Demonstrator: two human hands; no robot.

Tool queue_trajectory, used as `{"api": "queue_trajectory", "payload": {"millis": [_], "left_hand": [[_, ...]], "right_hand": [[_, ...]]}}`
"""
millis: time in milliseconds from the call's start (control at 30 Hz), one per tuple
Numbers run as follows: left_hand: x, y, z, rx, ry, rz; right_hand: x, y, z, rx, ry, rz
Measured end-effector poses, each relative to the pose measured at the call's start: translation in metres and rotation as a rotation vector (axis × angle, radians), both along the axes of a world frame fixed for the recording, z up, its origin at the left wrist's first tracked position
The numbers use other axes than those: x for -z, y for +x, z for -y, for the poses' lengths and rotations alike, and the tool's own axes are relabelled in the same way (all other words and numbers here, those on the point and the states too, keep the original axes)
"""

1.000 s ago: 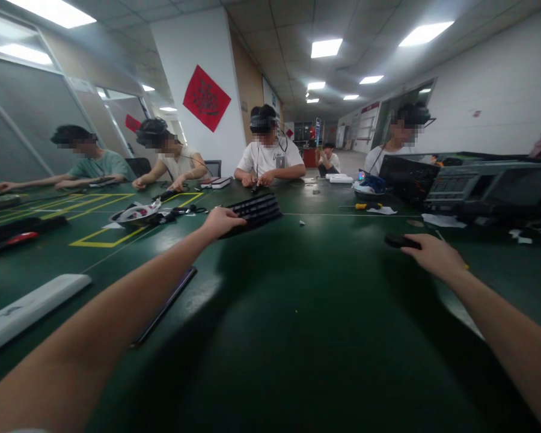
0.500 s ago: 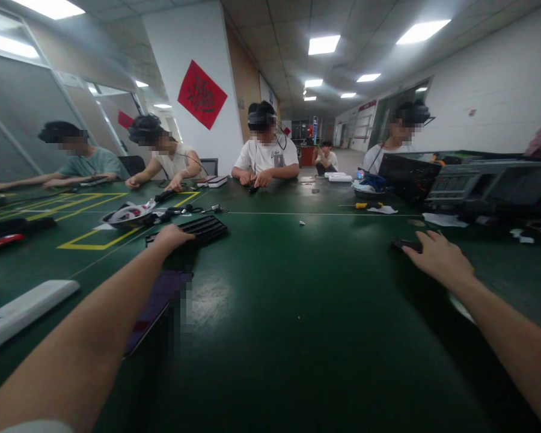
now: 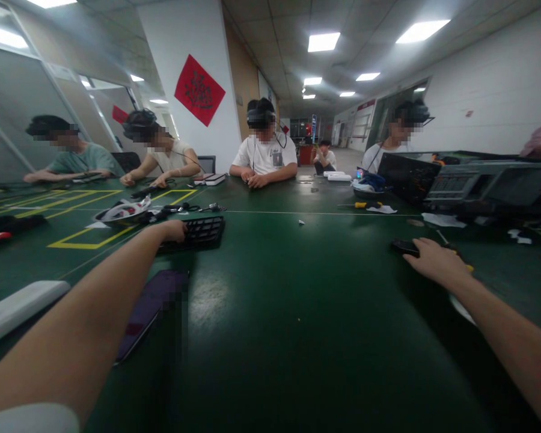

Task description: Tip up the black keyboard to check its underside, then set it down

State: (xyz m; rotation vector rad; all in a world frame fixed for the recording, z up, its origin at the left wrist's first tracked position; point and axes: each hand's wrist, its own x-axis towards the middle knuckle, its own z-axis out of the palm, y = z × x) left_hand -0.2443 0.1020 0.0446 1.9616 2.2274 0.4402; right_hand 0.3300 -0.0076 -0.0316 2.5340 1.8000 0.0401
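Clearly, the black gridded piece (image 3: 206,231) lies on the green bench (image 3: 270,313), left of the middle, with its long axis running mostly sideways and climbing slightly toward its right end. That right end points in toward the middle of the bench, while the left end is partly covered by the left hand (image 3: 175,231). The fingers of that hand are bent over the piece and touch it; I cannot tell whether they are clamped on it or only resting there.

Across the bench, the right hand (image 3: 437,260) lies over one end of a small dark object (image 3: 402,246), whose exposed end points left, its long axis also close to sideways. The thumb lies against its near side, but how firmly the hand is closed on it cannot be told.

Just beyond the right hand, a thin metal shaft (image 3: 442,237) slants away. Nearer than the gridded piece, a purple phone (image 3: 151,307) lies diagonally beside the left forearm, its far end leaning right. Farther left, a white bar-shaped case (image 3: 24,305) slants the same way.
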Motion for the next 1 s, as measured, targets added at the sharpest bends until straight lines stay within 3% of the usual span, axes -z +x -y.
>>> {"api": "queue_trajectory", "payload": {"millis": [100, 233, 400, 567, 667, 833, 1000], "left_hand": [[-0.004, 0.006, -0.002, -0.040, -0.183, -0.165], [-0.006, 0.009, -0.005, -0.042, -0.275, -0.295], [-0.003, -0.001, -0.006, 0.000, -0.281, -0.332], [-0.001, -0.004, -0.007, 0.094, -0.182, -0.293], [-0.002, 0.022, -0.003, 0.178, -0.083, -0.234], [0.003, 0.101, 0.019, 0.470, 0.084, -0.033], [0.019, 0.166, 0.048, 0.693, 0.159, -0.007]], "right_hand": [[0.003, 0.003, -0.002, 0.025, -0.029, -0.012], [0.005, 0.006, -0.004, 0.018, 0.000, -0.021], [0.001, 0.001, -0.001, 0.022, -0.004, -0.019], [0.002, 0.000, -0.002, 0.025, 0.067, -0.083], [0.003, -0.008, -0.006, -0.047, 0.174, -0.223], [0.001, -0.051, -0.004, -0.313, 0.256, -0.540], [0.003, -0.082, 0.005, -0.474, 0.281, -0.605]]}}
